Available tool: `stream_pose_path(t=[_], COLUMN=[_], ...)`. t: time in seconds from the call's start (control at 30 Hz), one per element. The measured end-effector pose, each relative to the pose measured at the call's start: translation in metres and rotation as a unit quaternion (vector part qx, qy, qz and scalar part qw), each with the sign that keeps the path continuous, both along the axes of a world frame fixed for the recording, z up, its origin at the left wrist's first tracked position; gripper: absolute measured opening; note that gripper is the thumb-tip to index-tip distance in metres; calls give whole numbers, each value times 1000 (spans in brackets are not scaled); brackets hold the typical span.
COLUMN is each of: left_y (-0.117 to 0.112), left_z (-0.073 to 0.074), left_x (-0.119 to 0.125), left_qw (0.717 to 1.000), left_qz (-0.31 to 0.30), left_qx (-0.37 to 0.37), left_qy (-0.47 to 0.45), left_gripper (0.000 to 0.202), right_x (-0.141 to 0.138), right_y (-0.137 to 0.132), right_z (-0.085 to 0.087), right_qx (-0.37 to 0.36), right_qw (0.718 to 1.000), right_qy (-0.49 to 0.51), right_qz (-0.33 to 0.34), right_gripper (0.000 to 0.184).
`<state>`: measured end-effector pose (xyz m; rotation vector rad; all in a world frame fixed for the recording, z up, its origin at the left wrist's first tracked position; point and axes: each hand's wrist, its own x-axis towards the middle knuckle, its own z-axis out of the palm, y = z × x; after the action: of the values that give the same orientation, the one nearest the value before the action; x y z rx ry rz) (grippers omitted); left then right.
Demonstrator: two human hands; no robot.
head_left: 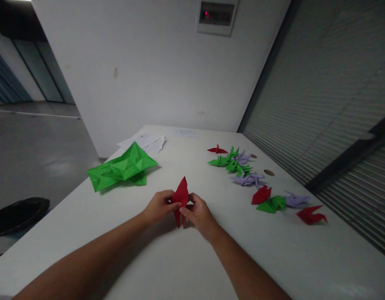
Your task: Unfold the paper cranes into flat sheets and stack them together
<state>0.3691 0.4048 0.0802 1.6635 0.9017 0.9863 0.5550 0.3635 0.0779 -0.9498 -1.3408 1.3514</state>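
Between my hands a red folded paper piece (181,192) is held upright just above the white table (142,258). Its top comes to a point, and two narrow legs hang down at the bottom. My left hand (161,205) pinches its left side, thumb across the front. On the other side my right hand (198,212) pinches it, with the thumb near its middle. Both thumbs almost meet on the paper. The fingers behind the paper are partly hidden.
Creased green paper sheets (126,166) lie at the left, with white papers (148,141) behind them. Several folded cranes in red, green and purple, such as a red crane (311,215), line the right side. A black bin (20,212) stands on the floor at left.
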Motion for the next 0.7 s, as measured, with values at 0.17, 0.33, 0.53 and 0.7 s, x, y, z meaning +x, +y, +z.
stream_pose_path(t=[0.17,0.33,0.53,0.7], left_y=[0,-1,-2,-2], left_z=[2,5,9,5], left_x=[0,0,-1,1], left_qw=[999,998,999,997], left_qz=[12,6,-25,-32], left_qx=[26,56,46,-44], left_qy=[24,18,-13,-55], left_gripper=[30,32,33,36], right_x=[1,2,6,6], right_y=[2,5,7,6], right_z=[0,1,3,5], right_qx=[-7,-2,-10,55], right_qw=[999,997,998,996], right_qy=[9,4,8,10], right_qz=[-31,-81,-68,-67], right_gripper=[46,49,43,38])
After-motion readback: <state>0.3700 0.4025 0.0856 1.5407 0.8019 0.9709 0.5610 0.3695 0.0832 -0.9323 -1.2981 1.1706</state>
